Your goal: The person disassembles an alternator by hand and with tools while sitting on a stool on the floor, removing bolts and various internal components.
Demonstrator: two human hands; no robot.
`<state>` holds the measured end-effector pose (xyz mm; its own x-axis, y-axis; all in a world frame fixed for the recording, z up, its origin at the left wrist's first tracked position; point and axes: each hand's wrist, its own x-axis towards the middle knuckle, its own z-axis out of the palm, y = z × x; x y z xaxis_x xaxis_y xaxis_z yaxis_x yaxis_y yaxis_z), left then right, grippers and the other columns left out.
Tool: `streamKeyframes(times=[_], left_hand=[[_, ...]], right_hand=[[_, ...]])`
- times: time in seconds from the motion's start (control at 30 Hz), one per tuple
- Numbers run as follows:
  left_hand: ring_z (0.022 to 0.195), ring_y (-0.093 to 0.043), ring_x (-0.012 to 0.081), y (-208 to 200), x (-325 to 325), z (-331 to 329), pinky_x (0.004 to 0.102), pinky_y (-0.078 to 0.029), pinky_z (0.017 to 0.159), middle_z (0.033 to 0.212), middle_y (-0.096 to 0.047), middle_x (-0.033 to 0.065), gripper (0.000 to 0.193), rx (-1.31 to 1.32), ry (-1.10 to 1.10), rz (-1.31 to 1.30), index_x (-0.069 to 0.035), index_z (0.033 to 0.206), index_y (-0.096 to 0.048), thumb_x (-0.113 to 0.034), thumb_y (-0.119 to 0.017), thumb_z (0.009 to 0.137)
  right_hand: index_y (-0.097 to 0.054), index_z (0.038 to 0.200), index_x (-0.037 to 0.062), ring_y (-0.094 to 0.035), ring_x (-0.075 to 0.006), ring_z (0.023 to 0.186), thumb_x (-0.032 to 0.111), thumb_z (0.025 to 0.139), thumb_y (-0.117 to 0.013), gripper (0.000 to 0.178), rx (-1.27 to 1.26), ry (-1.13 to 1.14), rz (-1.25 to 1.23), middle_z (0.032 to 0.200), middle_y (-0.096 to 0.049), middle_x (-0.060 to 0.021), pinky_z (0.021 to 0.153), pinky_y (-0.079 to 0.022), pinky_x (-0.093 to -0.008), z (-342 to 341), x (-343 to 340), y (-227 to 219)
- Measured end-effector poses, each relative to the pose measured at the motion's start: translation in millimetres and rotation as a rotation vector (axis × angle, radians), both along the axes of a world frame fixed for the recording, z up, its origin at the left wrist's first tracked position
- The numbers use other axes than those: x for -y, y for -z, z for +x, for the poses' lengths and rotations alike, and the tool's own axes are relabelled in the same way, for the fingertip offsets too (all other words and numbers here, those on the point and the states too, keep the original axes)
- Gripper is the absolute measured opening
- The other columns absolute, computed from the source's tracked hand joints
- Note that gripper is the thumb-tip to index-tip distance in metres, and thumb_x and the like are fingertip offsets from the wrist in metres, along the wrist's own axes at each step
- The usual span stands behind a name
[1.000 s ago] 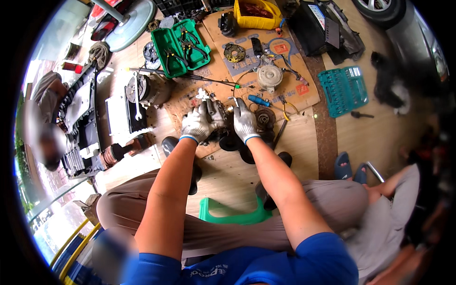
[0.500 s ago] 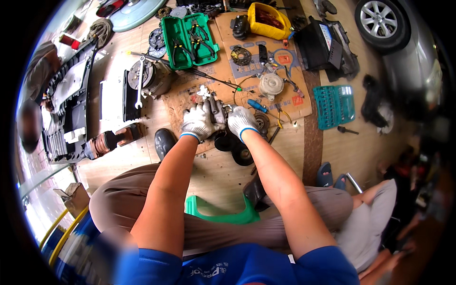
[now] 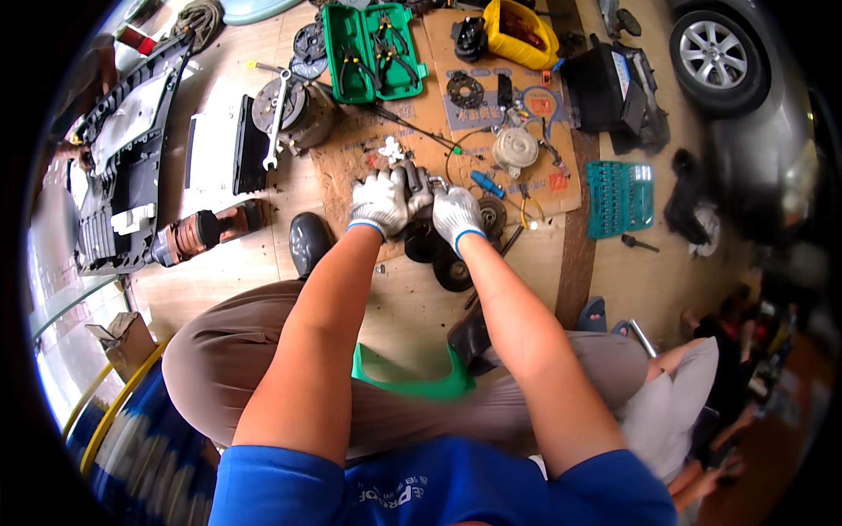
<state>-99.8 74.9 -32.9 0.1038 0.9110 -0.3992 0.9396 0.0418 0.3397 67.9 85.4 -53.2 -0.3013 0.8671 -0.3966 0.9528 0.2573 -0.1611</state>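
My left hand (image 3: 379, 202), in a white knit glove, is closed around a grey metal part (image 3: 416, 186) low over the cardboard. Fingers and glove cover much of that part, so its kind is unclear. Close on its right side, my right hand (image 3: 457, 213), gloved alike, has its fingers curled in at a small shiny piece I cannot make out. Just below the hands lie black round parts (image 3: 453, 273), and a dark ribbed disc (image 3: 492, 216) sits beside my right hand. A blue-handled screwdriver (image 3: 487, 183) lies beyond it.
Beyond my hands, the cardboard sheet (image 3: 338, 180) bears a green plier case (image 3: 349, 54), a yellow container (image 3: 517, 35) and a round silver part (image 3: 515, 151). At left, a wrench (image 3: 279, 118) rests on a motor-like cylinder (image 3: 303, 112). A teal socket case (image 3: 620, 200) lies right, near a car wheel (image 3: 715, 54).
The view has shifted a little, so the floor items appear moved rightward and up. Both hands stay together at the metal part, with only a slight change in finger position.
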Motion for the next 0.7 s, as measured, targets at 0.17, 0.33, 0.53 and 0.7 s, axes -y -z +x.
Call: streamKeyframes(times=[0.17,0.33,0.53,0.7], left_hand=[[0.119,-0.056,0.0391,7,3,2,0.0573,-0.037,0.102,0.134,-0.057,0.0207,0.077,0.005,0.029,0.085,-0.007,0.142,-0.046,-0.066,-0.045,0.092],[0.123,-0.053,0.0395,2,-6,2,0.0542,-0.037,0.105,0.136,-0.055,0.0208,0.077,0.031,0.064,0.006,-0.007,0.144,-0.045,-0.064,-0.047,0.093],[0.121,-0.054,0.0399,19,-5,-4,0.0497,-0.040,0.103,0.135,-0.056,0.0216,0.076,0.007,0.066,0.041,-0.007,0.145,-0.045,-0.063,-0.046,0.093],[0.122,-0.053,0.0401,10,-11,6,0.0494,-0.040,0.103,0.135,-0.056,0.0217,0.074,0.017,0.068,0.002,-0.007,0.144,-0.045,-0.062,-0.047,0.094]], right_hand=[[-0.069,0.090,0.0012,-0.066,-0.0453,0.089,0.041,0.101,-0.040,0.050,-0.233,0.559,-0.057,0.091,-0.068,-0.0273,0.080,-0.053,-0.0507,-2,26,-1],[-0.064,0.109,0.0035,-0.067,-0.0456,0.090,0.044,0.101,-0.040,0.047,-0.203,0.633,-0.055,0.092,-0.069,-0.0266,0.081,-0.052,-0.0530,-3,39,10],[-0.060,0.111,0.0056,-0.067,-0.0433,0.084,0.041,0.100,-0.046,0.040,-0.340,0.609,0.067,0.089,-0.068,-0.0268,0.076,-0.052,-0.0518,-3,47,29],[-0.059,0.112,0.0046,-0.066,-0.0435,0.081,0.036,0.096,-0.056,0.035,-0.529,0.528,0.415,0.094,-0.069,-0.0234,0.074,-0.053,-0.0510,13,53,86]])
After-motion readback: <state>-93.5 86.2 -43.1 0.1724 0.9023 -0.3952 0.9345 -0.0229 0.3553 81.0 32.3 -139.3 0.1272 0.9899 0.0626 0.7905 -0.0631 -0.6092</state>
